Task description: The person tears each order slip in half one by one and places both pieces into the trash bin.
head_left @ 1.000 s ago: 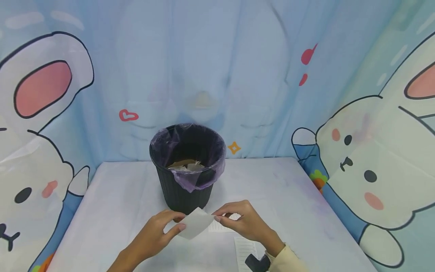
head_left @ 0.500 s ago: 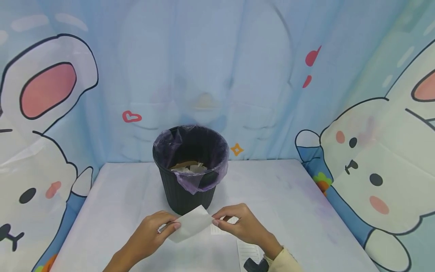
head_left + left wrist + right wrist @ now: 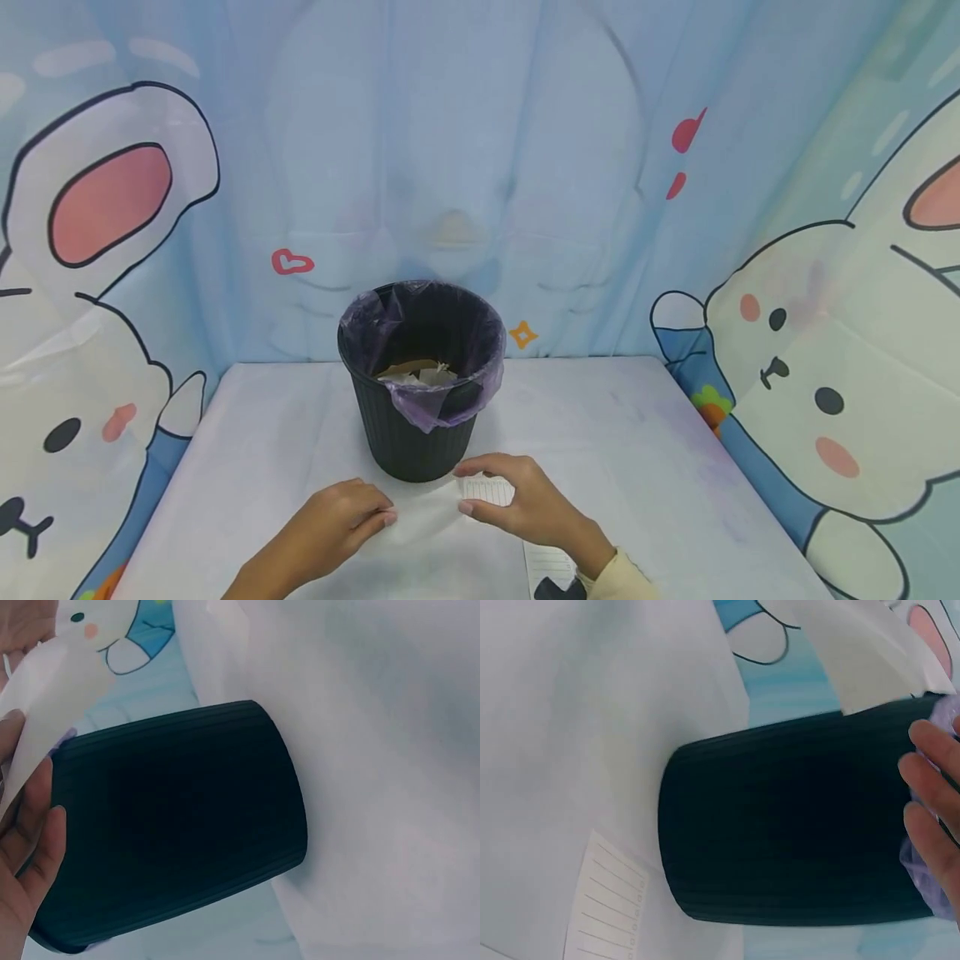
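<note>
Handling sheet (image 3: pixel 423 510) between hands, before bin (image 3: pixel 411 443).
Left grip (image 3: pixel 337 521) pinches it; right grip (image 3: pixel 528 504) spread at its right edge, contact unclear. Next move probably calls for a right pinch.

head cam: up above the table (image 3: pixel 637 467), facing forward and down, far enough back to fit both far corners
left wrist cam: way closer, rolled sideways so the black bin (image 3: pixel 180 825) points its top left, aimed toward the far edge
right wrist cam: also close in, rolled the opposite way, bin top pointing right
shared: all three get bin, paper (image 3: pixel 56 694) and far edge; head and right wrist both catch a lined slip (image 3: pixel 604 900)
</note>
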